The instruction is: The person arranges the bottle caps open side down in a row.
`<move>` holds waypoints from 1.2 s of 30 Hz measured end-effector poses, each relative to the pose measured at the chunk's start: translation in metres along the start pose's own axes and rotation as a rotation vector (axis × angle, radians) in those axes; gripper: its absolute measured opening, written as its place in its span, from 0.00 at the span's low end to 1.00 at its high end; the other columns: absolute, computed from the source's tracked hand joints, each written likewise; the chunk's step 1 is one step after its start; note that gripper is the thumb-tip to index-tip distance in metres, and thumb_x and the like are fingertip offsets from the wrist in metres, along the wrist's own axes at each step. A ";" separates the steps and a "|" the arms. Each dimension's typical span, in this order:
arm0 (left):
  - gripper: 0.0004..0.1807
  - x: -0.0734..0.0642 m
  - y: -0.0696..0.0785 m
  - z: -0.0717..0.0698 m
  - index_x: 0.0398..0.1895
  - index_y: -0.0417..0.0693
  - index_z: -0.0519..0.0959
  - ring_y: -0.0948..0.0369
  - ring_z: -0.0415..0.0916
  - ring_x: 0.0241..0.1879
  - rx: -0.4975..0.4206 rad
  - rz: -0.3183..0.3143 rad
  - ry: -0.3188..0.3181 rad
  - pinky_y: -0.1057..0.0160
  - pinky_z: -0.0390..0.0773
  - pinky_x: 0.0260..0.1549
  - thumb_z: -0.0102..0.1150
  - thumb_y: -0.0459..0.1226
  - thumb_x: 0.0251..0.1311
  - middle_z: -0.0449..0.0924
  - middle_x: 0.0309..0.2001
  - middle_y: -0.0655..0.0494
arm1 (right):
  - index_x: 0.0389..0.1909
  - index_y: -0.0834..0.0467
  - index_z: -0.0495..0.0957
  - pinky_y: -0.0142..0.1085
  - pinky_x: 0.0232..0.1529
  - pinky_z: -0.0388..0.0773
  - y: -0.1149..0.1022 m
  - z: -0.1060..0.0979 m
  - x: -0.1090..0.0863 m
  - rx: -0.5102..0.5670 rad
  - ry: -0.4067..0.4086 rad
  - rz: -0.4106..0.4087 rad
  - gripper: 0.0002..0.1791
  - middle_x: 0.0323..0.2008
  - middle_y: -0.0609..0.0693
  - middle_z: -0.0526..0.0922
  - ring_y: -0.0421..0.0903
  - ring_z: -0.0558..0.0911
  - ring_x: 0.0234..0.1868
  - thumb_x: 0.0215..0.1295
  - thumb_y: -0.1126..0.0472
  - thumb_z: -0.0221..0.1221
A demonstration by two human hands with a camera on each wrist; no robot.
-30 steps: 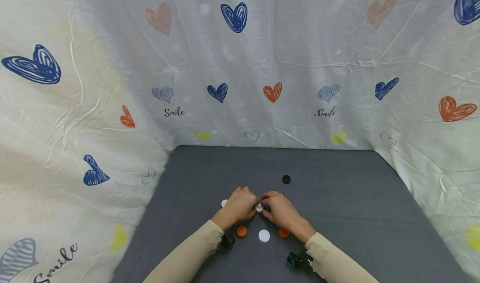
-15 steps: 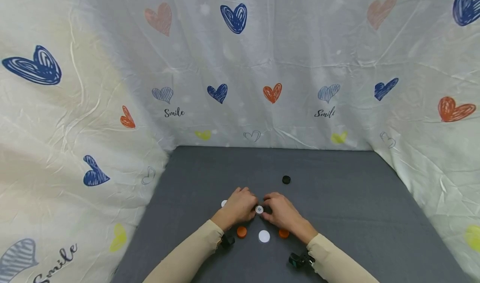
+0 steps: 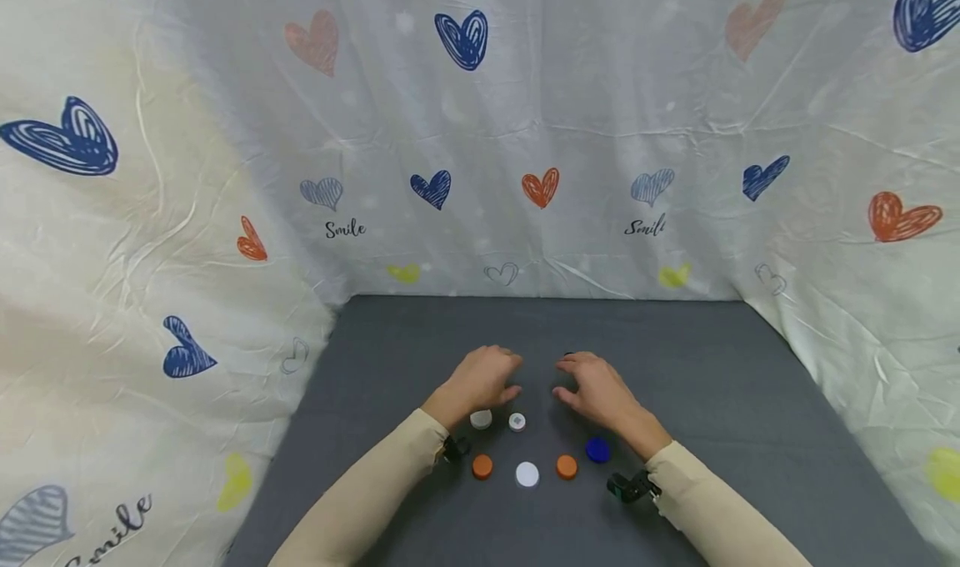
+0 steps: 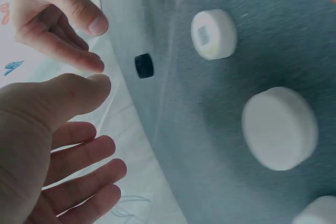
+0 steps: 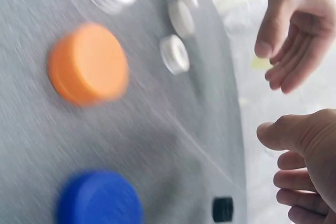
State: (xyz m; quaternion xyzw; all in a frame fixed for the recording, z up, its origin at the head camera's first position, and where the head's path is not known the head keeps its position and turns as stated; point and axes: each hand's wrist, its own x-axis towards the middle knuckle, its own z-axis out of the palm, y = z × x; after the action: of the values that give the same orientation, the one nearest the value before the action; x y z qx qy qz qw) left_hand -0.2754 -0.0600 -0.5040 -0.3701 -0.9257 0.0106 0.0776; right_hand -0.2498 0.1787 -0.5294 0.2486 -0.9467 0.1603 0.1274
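My left hand (image 3: 483, 378) hovers over the grey table (image 3: 420, 325), its fingers relaxed and holding nothing. Facing it across a gap, the right hand (image 3: 600, 392) is likewise loosely spread and bare. Below and between them sits a small white bottle cap (image 3: 517, 422) with a square mark on top, seen closer in the left wrist view. Beside that lies a wider white cap (image 3: 481, 418), just under the left wrist. A black cap (image 4: 144, 65) stands beyond the hands; in the head view my right hand hides most of it.
Nearer the person, two orange caps (image 3: 482, 467) flank a flat white cap (image 3: 527, 474). A blue cap (image 3: 597, 449) lies by the right forearm. Another white cap (image 4: 317, 212) shows at the left wrist view's corner. A heart-print curtain (image 3: 600, 133) surrounds the table.
Both hands have come away from the small white cap, moving apart and farther forward. That cap now stands on its own, and the blue cap has come into sight.
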 end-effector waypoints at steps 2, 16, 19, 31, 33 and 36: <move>0.24 0.008 0.000 -0.003 0.56 0.52 0.82 0.58 0.83 0.42 -0.007 -0.006 -0.016 0.57 0.83 0.41 0.68 0.53 0.60 0.85 0.46 0.58 | 0.53 0.61 0.84 0.52 0.55 0.79 0.008 -0.006 0.002 -0.003 0.013 0.013 0.25 0.53 0.57 0.85 0.56 0.82 0.57 0.57 0.52 0.72; 0.28 0.065 0.017 0.003 0.60 0.52 0.81 0.58 0.84 0.47 -0.111 -0.129 0.022 0.58 0.84 0.42 0.67 0.53 0.61 0.85 0.52 0.56 | 0.53 0.63 0.83 0.54 0.55 0.79 0.040 -0.013 0.011 -0.019 -0.016 0.094 0.25 0.53 0.60 0.84 0.58 0.81 0.57 0.59 0.53 0.71; 0.27 0.073 0.020 0.007 0.60 0.51 0.81 0.58 0.84 0.48 -0.129 -0.131 0.005 0.58 0.84 0.42 0.68 0.52 0.61 0.85 0.52 0.55 | 0.52 0.63 0.84 0.54 0.55 0.79 0.044 -0.009 0.012 -0.031 -0.013 0.088 0.24 0.52 0.60 0.85 0.58 0.82 0.56 0.59 0.53 0.72; 0.25 0.099 0.028 0.033 0.59 0.51 0.82 0.57 0.84 0.49 -0.192 -0.189 -0.083 0.56 0.84 0.44 0.69 0.50 0.61 0.85 0.54 0.56 | 0.48 0.64 0.85 0.52 0.52 0.80 0.059 0.005 0.020 -0.045 -0.021 0.106 0.20 0.47 0.59 0.86 0.57 0.84 0.50 0.58 0.57 0.72; 0.25 0.102 0.028 0.037 0.59 0.51 0.82 0.57 0.83 0.50 -0.203 -0.201 -0.093 0.55 0.84 0.45 0.69 0.49 0.61 0.84 0.54 0.55 | 0.48 0.64 0.85 0.52 0.52 0.80 0.060 0.007 0.022 -0.041 -0.033 0.119 0.19 0.48 0.59 0.86 0.58 0.84 0.50 0.59 0.57 0.71; 0.24 0.105 0.029 0.042 0.59 0.51 0.82 0.56 0.84 0.49 -0.221 -0.213 -0.107 0.56 0.84 0.45 0.69 0.48 0.62 0.84 0.54 0.55 | 0.50 0.63 0.84 0.52 0.52 0.80 0.061 0.009 0.024 -0.024 -0.071 0.156 0.19 0.49 0.59 0.86 0.58 0.83 0.51 0.60 0.58 0.70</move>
State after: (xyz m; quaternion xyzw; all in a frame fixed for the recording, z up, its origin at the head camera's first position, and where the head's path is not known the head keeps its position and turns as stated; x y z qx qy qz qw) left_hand -0.3373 0.0347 -0.5338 -0.2749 -0.9581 -0.0798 -0.0124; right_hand -0.3024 0.2151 -0.5448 0.1780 -0.9690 0.1494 0.0840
